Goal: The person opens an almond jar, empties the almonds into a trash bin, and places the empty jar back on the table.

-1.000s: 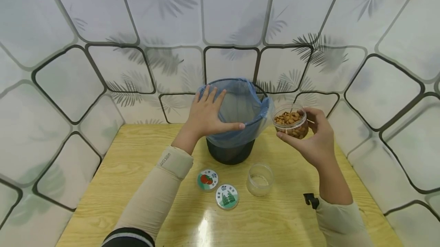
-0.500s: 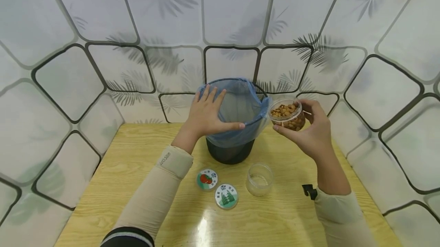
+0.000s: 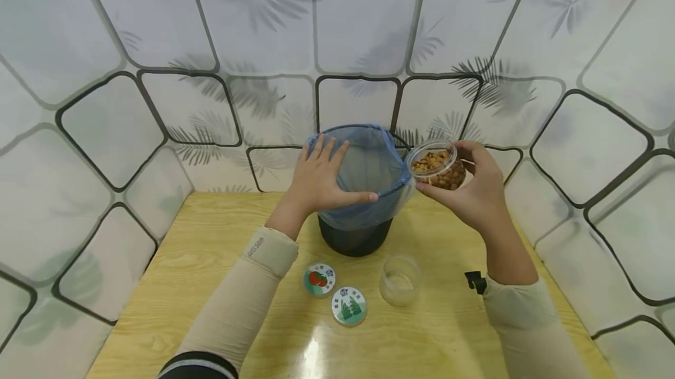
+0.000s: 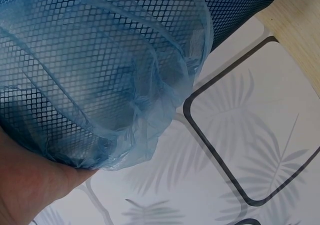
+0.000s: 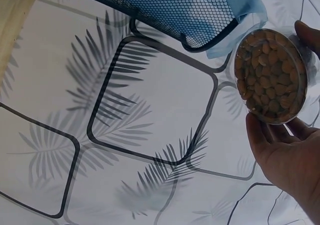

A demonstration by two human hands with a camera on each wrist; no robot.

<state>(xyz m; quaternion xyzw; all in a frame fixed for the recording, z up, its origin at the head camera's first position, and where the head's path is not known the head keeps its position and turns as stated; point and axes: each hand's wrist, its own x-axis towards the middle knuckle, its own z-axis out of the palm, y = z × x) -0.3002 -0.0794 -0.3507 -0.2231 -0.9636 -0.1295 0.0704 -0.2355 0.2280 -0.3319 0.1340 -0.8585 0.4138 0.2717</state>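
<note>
A dark mesh wastebasket (image 3: pixel 354 238) stands on the table, lined with a blue plastic bag (image 3: pixel 364 218) folded over its rim. My left hand (image 3: pixel 315 184) rests on the near left of that rim, fingers straight and spread. In the left wrist view part of the hand (image 4: pixel 35 182) lies against the bag-covered edge. With my right hand (image 3: pixel 477 188) I grip a clear plastic jar (image 3: pixel 437 167) without a lid, nearly full of brown nuts that look like almonds. It is raised by the basket's right rim and tilts left. The right wrist view shows the nuts (image 5: pixel 267 72) through its base.
In front of the basket stands another clear jar (image 3: pixel 399 282), lidless. Two round lids lie left of it, one with a tomato picture (image 3: pixel 319 279), one with green pods (image 3: pixel 348 306). Patterned walls (image 3: pixel 358 16) enclose the wooden table (image 3: pixel 211 232) at the back and sides.
My right hand has brought the jar of nuts up and left, closer to the wastebasket's rim, and tilted it a little more. The left hand has stayed on the rim.
</note>
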